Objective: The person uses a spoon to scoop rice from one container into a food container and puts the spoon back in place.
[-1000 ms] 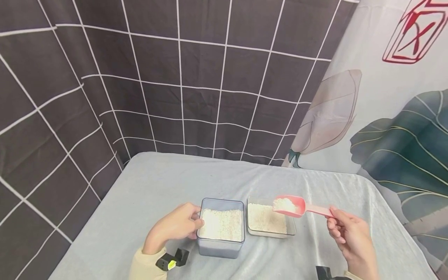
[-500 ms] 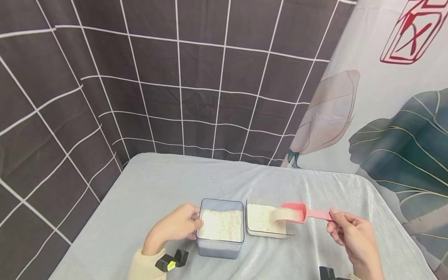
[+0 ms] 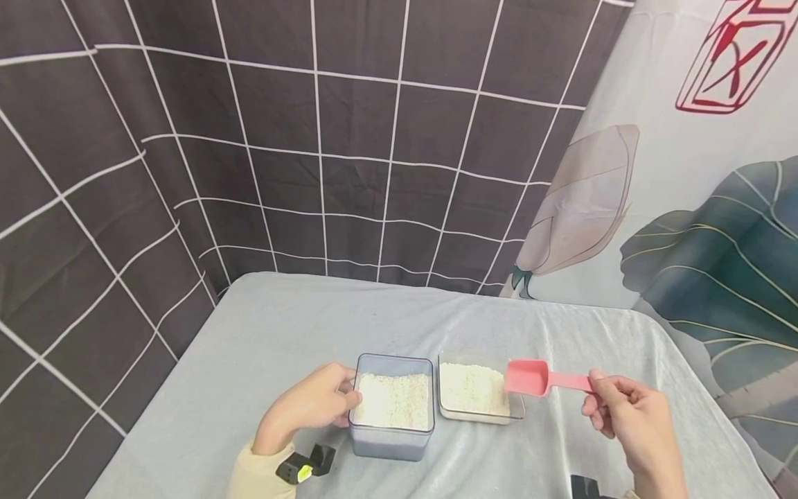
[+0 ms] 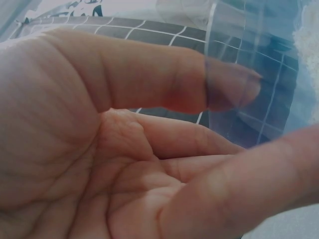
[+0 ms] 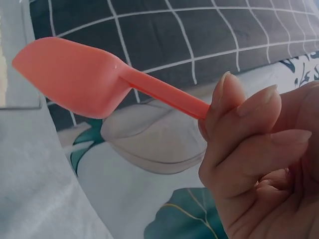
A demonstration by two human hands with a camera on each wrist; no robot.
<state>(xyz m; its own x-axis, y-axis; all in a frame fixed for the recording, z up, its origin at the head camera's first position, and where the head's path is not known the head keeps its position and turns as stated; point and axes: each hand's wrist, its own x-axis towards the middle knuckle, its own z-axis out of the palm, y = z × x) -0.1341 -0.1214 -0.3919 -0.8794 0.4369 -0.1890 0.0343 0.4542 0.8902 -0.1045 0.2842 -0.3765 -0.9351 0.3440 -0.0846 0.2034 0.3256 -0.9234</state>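
Note:
In the head view, my left hand [image 3: 318, 398] holds the left side of a translucent blue square container [image 3: 393, 443], which contains white, rice-like grains [image 3: 394, 402]. Through the blue wall [image 4: 269, 59], the left wrist view shows one fingertip. My right hand [image 3: 636, 419] grips the handle end of a pink scoop [image 3: 528, 378] between thumb and fingers. The scoop's bowl is empty and tilted over the right edge of a shallow clear container [image 3: 480, 418], which bears a layer of similar grains [image 3: 474, 389]. Seen from the right wrist, the scoop's [image 5: 79, 74] underside faces the camera.
Both containers stand side by side on a table covered with a pale blue cloth [image 3: 299, 319]. Behind the table hangs a dark curtain with a white grid [image 3: 355, 180]. A leaf-patterned curtain [image 3: 736, 270] hangs on the right.
The scoop held grains a second ago, then tipped and poured them into the shallow clear container; now it is empty. My right hand has shifted slightly right and down. The left hand stays put.

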